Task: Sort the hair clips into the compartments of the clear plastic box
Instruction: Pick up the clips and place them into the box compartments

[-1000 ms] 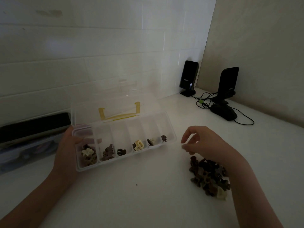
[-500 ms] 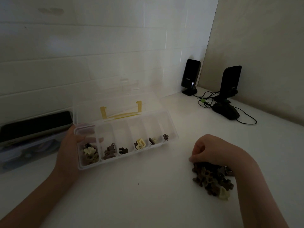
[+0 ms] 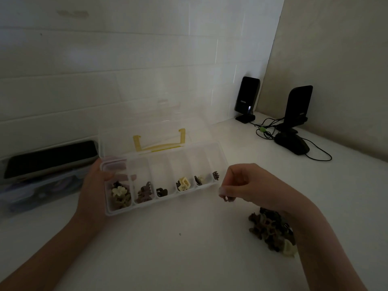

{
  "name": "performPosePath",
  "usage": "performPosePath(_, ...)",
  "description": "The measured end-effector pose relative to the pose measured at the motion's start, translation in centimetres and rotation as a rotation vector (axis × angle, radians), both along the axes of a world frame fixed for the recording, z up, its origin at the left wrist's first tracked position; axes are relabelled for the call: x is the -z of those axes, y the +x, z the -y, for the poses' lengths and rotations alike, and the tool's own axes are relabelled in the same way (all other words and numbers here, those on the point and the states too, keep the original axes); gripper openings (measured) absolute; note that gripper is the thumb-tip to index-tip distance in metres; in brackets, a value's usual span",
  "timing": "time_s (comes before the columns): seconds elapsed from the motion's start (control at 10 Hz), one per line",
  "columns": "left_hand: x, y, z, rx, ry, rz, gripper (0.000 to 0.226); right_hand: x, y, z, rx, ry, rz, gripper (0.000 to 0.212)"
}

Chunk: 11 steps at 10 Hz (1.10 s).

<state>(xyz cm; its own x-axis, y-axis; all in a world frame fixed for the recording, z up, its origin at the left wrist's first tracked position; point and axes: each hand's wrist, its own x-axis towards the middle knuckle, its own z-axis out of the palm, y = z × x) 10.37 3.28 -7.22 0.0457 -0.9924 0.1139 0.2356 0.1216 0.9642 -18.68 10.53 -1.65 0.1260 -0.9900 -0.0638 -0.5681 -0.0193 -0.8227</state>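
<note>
Black and flat, a case [image 3: 50, 157] lies at the far left of what we see, well to the left of the clear plastic box [image 3: 161, 177], on top of a blurred container [image 3: 39, 192] whose contents we cannot make out. Next comes our left hand [image 3: 94, 190], which grips the left end of the box, thumb over its rim and fingers showing through the plastic beneath. We see the box standing open on the white counter [image 3: 168, 248], its clear lid [image 3: 151, 127] tipped up behind it with a yellow handle [image 3: 159, 143] showing through. We count six compartments in a row. Starting at the left end of the box, the first holds a cream flower clip [image 3: 118, 191] on top of darker ones, the second brown clips [image 3: 144, 193], the third one dark clip [image 3: 161, 192], the fourth a pale yellow clip [image 3: 183, 183], the fifth a small dark and pale pair [image 3: 199, 179], and the sixth one small dark clip [image 3: 215, 175]. Just right of the box, our right hand [image 3: 249, 185] hovers above the counter, fingers curled, pinching a small pale clip [image 3: 225, 195] at the fingertips. Further right of the box and nearer to us, a heap of loose hair clips [image 3: 270, 229] rests on the counter, partly hidden by our right wrist. Far behind the box on the right, two black speakers [image 3: 247, 97] stand in the corner with their cables [image 3: 266, 129].
</note>
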Motion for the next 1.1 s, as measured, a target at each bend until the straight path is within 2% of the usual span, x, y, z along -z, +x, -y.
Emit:
performPosePath(0.1,0.0,0.0,0.0,-0.005,-0.062,0.054,0.032,0.3,0.5,0.3,-0.040,-0.105,0.050,0.008)
performPosePath(0.2,-0.1,0.0,0.1,-0.028,-0.103,0.064,0.027,0.5,0.5,0.5,-0.053,-0.174,0.181,0.012)
performPosePath(0.3,0.2,0.0,0.2,-0.031,-0.134,0.098,0.029,0.5,0.7,0.5,-0.043,-0.236,0.270,0.025)
performPosePath(0.5,0.2,-0.3,-0.1,-0.042,-0.166,0.091,0.030,0.5,3.5,0.4,0.052,-0.400,0.402,0.026)
performPosePath(0.6,0.0,-0.4,0.0,-0.034,-0.121,0.042,0.031,1.5,6.4,0.0,0.031,-0.649,0.216,0.022)
performPosePath(0.7,0.1,-0.4,0.0,-0.025,-0.120,0.022,0.020,2.6,8.5,0.2,-0.010,-0.853,-0.042,0.017)
performPosePath(0.8,-0.1,-0.3,-0.2,0.008,-0.118,0.032,0.020,3.2,9.0,0.9,-0.032,-0.931,-0.273,0.006)
performPosePath(0.9,-0.3,-0.3,-0.4,0.006,-0.094,0.020,0.021,2.8,7.9,1.0,0.041,-0.915,-0.263,0.007)
performPosePath(1.0,-0.3,-0.4,-0.3,-0.021,-0.083,0.033,0.026,1.5,5.1,0.7,0.299,-0.934,-0.193,0.009)
performPosePath(1.1,-0.2,-0.5,-0.4,-0.037,-0.067,0.028,0.038,0.9,1.6,-0.3,0.461,-0.796,-0.200,0.005)
